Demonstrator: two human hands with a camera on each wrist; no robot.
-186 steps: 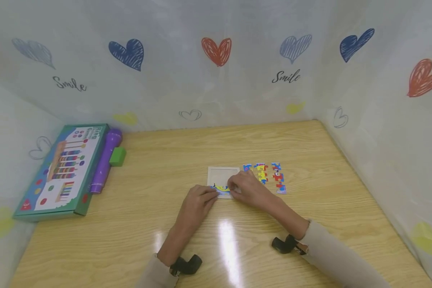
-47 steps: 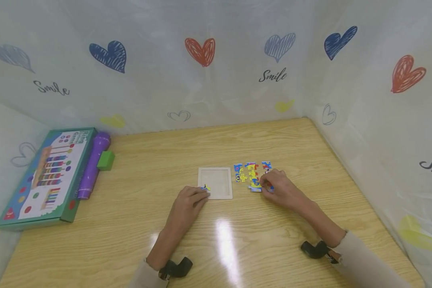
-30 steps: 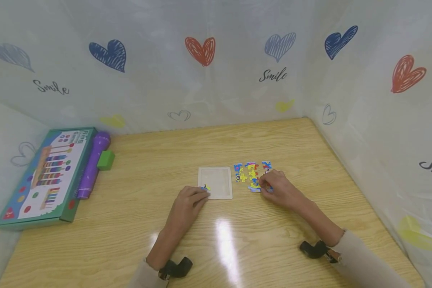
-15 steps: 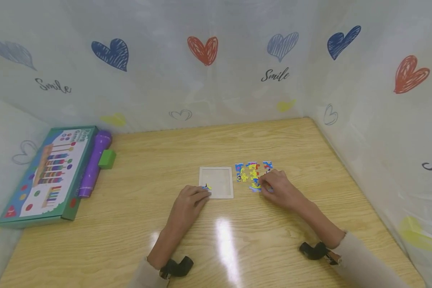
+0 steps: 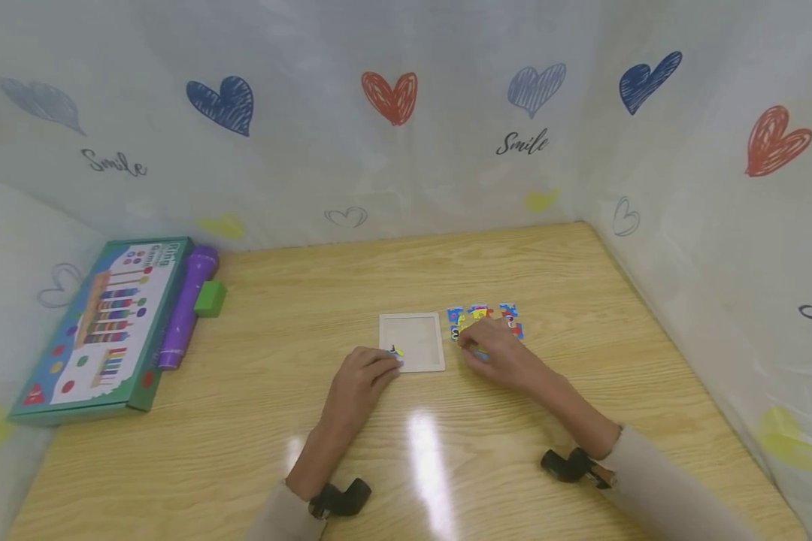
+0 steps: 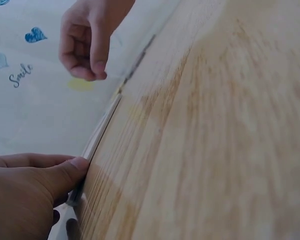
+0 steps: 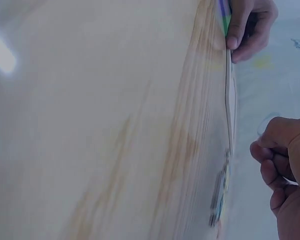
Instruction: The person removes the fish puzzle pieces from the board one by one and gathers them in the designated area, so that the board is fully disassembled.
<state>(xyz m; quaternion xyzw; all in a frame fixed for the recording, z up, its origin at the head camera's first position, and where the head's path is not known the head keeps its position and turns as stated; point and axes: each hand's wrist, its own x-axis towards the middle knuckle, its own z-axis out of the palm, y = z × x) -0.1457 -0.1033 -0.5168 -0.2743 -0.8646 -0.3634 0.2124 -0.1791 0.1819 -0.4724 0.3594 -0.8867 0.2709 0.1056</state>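
Note:
In the head view a small square white puzzle tray (image 5: 383, 330) lies on the wooden table. My left hand (image 5: 354, 383) holds its lower left corner, with the thumb at the near edge in the left wrist view. A blue and yellow puzzle piece (image 5: 397, 351) shows in that corner by the fingertips. My right hand (image 5: 504, 353) hovers just right of the tray, above several colourful puzzle pieces (image 5: 479, 311) in rough columns. It hides some of them. Its fingers are curled with thumb and forefinger tips together, and no piece shows between them in either wrist view.
A ring game box (image 5: 101, 330) lies at the table's left, with a purple toy microphone (image 5: 188, 308) and a green block (image 5: 210, 299) beside it. White curtains with printed hearts (image 5: 389, 98) enclose the back and sides.
Earlier a strip of pieces lay along the tray's bottom; now only the corner piece shows there. My right hand has shifted left over the loose pieces; the left hand stays at the tray.

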